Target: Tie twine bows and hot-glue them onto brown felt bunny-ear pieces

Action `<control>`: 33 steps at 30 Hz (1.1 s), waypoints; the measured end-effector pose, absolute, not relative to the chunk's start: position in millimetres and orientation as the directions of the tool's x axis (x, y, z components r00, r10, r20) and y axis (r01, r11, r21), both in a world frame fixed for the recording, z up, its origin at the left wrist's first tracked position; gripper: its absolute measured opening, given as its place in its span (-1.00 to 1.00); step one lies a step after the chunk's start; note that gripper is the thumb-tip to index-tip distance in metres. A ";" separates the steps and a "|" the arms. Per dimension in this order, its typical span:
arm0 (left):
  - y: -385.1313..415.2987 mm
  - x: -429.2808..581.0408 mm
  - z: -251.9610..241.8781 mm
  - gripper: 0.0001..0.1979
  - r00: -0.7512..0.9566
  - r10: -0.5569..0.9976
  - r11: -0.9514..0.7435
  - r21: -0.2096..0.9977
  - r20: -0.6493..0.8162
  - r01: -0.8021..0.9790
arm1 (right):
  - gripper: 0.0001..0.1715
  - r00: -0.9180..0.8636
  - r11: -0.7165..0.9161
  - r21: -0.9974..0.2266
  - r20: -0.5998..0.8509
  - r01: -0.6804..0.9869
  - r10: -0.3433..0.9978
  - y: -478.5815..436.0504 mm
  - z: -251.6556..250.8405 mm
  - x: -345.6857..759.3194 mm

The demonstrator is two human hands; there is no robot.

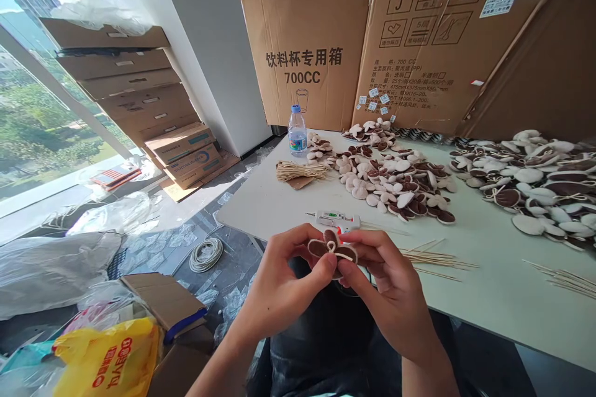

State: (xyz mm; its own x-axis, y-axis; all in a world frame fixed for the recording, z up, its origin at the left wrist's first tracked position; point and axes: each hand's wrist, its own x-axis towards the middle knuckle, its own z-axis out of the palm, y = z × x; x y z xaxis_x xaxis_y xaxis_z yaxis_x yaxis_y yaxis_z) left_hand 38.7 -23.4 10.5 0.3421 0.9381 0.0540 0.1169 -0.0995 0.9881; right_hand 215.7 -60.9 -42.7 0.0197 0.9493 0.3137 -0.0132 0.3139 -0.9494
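Between both hands is a brown felt flower [347, 252] with pale edging and a cream cord at its centre. My left hand [298, 282] pinches it from the left, thumb pressed near the middle. On the other side, my right hand [386, 279] grips its right petals between thumb and fingers. Just beyond the hands, a white glue gun [338, 219] lies on the table, partly hidden behind the fingers. Thin wooden sticks [437, 259] are spread on the tabletop right of my right hand.
The white table [274, 211] carries a pile of brown-and-white felt flowers [391, 173], another heap [535, 180] at right, a bundle of sticks [300, 172] and a water bottle [297, 131]. Large cartons [307, 18] stand behind. A coiled cable [206, 254] lies on the floor.
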 end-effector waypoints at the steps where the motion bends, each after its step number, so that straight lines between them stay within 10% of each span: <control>1: -23.4 38.7 10.6 -0.82 0.343 0.938 -0.099 0.988 0.054 0.116 | -0.78 0.020 0.313 -0.950 0.313 -0.015 0.950 -60.8 -42.3 215.8; 25: -17.5 28.9 8.0 -0.65 0.469 0.871 -0.213 0.972 0.143 0.100 | -0.82 0.085 0.264 -0.957 0.255 -0.120 0.963 -57.7 -41.9 219.7; 33: -22.8 35.3 4.7 -0.85 0.226 0.832 -0.549 0.810 0.507 0.204 | -0.85 0.073 0.305 -0.949 0.299 -0.080 0.951 -55.3 -43.9 221.0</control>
State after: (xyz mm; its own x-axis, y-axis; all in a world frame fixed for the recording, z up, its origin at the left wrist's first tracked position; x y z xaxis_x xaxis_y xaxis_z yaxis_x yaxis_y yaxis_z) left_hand 35.3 -22.8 4.7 0.2263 0.8318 0.5069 0.2040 -0.5493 0.8103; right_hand 221.0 -55.3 -43.9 0.0732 0.9513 0.2994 -0.0799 0.3048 -0.9490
